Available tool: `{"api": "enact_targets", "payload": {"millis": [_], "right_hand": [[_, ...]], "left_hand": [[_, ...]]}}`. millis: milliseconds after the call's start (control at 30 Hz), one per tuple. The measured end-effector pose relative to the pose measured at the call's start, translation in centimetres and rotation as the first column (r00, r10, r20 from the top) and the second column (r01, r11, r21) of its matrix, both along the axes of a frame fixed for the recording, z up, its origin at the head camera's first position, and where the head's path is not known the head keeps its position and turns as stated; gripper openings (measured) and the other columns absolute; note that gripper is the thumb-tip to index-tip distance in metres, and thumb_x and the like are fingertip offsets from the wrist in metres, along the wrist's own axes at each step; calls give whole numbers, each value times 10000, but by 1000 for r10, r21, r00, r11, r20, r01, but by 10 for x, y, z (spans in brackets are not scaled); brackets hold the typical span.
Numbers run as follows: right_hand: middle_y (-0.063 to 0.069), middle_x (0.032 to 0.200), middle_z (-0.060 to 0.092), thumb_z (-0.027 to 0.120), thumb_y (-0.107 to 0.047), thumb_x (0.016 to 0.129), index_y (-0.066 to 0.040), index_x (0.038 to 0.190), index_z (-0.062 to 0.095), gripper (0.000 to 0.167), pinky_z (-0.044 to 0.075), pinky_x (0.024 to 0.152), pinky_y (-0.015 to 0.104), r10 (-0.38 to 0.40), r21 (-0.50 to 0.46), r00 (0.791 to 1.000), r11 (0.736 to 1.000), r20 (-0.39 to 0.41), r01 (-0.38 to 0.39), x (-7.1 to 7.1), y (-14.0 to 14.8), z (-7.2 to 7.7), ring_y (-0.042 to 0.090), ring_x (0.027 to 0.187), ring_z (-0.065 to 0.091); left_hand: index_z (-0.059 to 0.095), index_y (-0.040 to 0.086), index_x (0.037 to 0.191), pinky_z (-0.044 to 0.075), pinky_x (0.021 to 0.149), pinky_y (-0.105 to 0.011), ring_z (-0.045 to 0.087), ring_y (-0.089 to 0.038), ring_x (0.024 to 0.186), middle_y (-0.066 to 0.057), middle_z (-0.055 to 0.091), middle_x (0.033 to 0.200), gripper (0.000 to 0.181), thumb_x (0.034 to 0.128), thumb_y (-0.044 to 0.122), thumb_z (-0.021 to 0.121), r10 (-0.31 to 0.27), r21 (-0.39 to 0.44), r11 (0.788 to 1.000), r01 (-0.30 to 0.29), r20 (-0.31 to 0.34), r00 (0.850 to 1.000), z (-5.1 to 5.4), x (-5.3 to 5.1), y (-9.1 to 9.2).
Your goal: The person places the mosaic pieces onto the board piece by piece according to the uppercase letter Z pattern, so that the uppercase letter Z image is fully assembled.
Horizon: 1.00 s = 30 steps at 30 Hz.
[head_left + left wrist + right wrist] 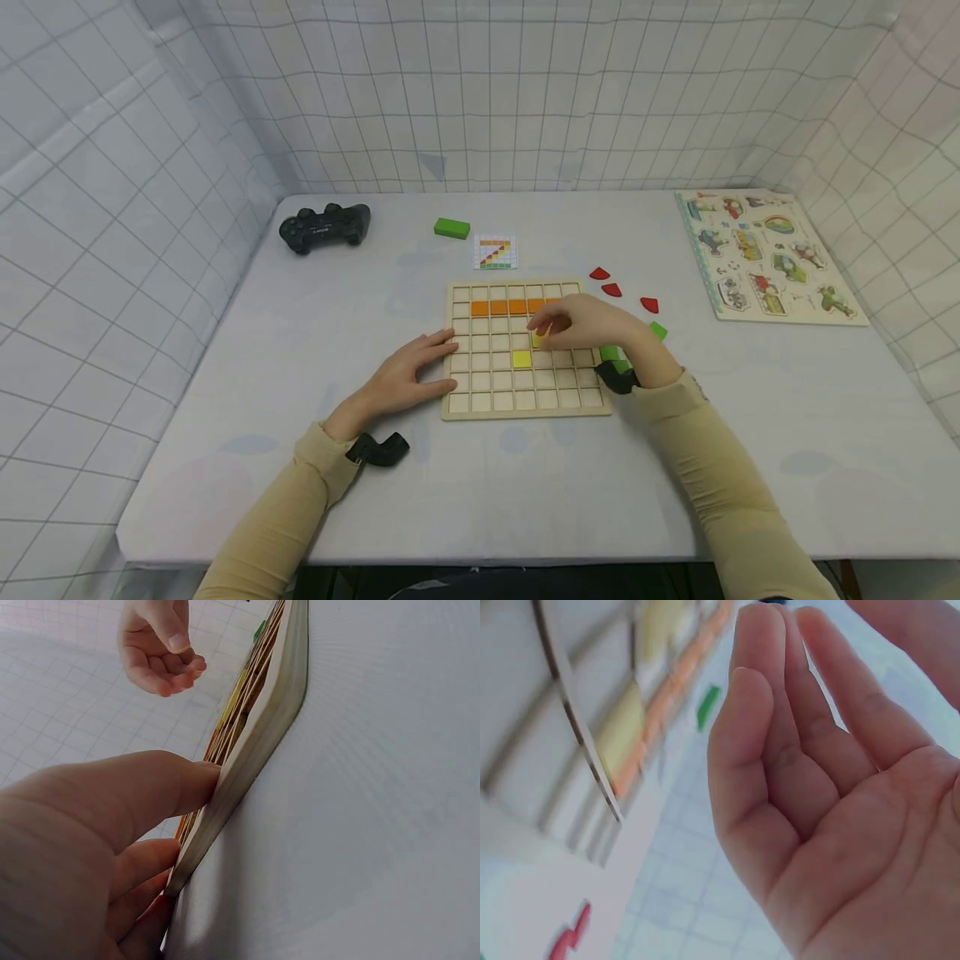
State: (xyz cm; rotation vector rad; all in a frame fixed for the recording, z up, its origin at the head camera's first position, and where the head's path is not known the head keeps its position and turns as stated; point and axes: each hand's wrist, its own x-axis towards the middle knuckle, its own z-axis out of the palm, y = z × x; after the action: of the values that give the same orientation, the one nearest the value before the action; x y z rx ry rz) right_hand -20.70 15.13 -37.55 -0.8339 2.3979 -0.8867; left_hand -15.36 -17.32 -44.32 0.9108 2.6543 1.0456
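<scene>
I am watching a square-celled wooden board (501,362), flat on the table (315,333). The left hand (402,377) braces its left edge, fingers extended and spread, thumb touching the side. The right hand (587,323) hovers over the board, fingers loosely curled, apparently holding nothing. One yellow tile (522,359) shows fully; a second is partly hidden beneath those fingers. I judge that a low fingertip could nudge that tile askew, or uneven left-hand pressure could slide the board. The board looks roughly square, so I find no clear long axis; its orange row (498,307) runs left to right.
</scene>
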Motion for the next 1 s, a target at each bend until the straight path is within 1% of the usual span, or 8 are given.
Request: {"api": "enact_targets", "payload": {"millis": [167,300,367,467,667,800,867,1000], "right_hand": [[81,1093,638,681,-234,878,-49,1185,631,362,524,853,359,-51,-91,999,994,9,52,-1,27,18,183,941,599],[64,1083,637,663,-272,893,-69,1168,640,342,521,813,361,-125,-130,992,984,-15,122,-3,53,23,187,939,594],[37,1072,638,650,-285,901,-85,1154,648,322,517,796,339,-174,-140,984,976,-28,169,-3,65,22,174,934,594],[22,1078,641,642,-283,908,-101,1135,655,291,516,793,301,-243,-161,970,958,-16,237,-2,81,19,164,931,602],[44,1040,652,665,-192,895,-35,1113,649,270,522,768,250,-318,-213,947,924,39,319,3,108,6,245,918,612],[46,990,660,672,-155,887,-5,1119,640,279,521,752,238,-335,-221,940,914,67,341,7,121,0,283,896,605],[54,991,663,676,-163,884,-4,1119,641,285,520,751,229,-338,-213,938,914,73,346,9,126,-3,250,888,611],[104,1067,656,668,-191,893,-2,1129,636,305,518,771,214,-320,-200,944,923,79,329,12,135,-8,154,910,618]], "left_hand": [[477,47,1378,171,1159,-383,240,-250,1389,-70,305,1507,618,864,328,676,3,1,1000,-3,6,1000,0,0,0],[476,49,1379,169,1160,-382,238,-253,1389,-72,305,1507,619,865,331,674,6,0,1000,-6,10,1000,0,1,0],[476,49,1379,171,1159,-381,240,-254,1389,-72,306,1507,618,867,335,670,5,-5,1000,-5,6,1000,0,1,-1],[476,48,1379,174,1158,-384,242,-256,1388,-72,307,1506,619,866,334,671,6,-7,1000,-6,1,1000,0,1,-1],[476,51,1379,173,1158,-372,242,-246,1388,-65,307,1507,617,867,335,669,4,-13,1000,-4,-4,1000,-2,0,-1],[476,46,1378,175,1158,-372,244,-250,1387,-73,308,1505,616,867,330,669,1,-7,1000,-1,-4,1000,-1,0,-1],[477,43,1377,175,1158,-373,246,-250,1387,-77,310,1504,615,866,325,670,1,-2,1000,-1,-2,1000,-1,0,-1],[477,42,1377,176,1158,-371,248,-249,1386,-81,311,1503,614,866,323,670,0,2,1000,0,-1,1000,0,0,0]]}}
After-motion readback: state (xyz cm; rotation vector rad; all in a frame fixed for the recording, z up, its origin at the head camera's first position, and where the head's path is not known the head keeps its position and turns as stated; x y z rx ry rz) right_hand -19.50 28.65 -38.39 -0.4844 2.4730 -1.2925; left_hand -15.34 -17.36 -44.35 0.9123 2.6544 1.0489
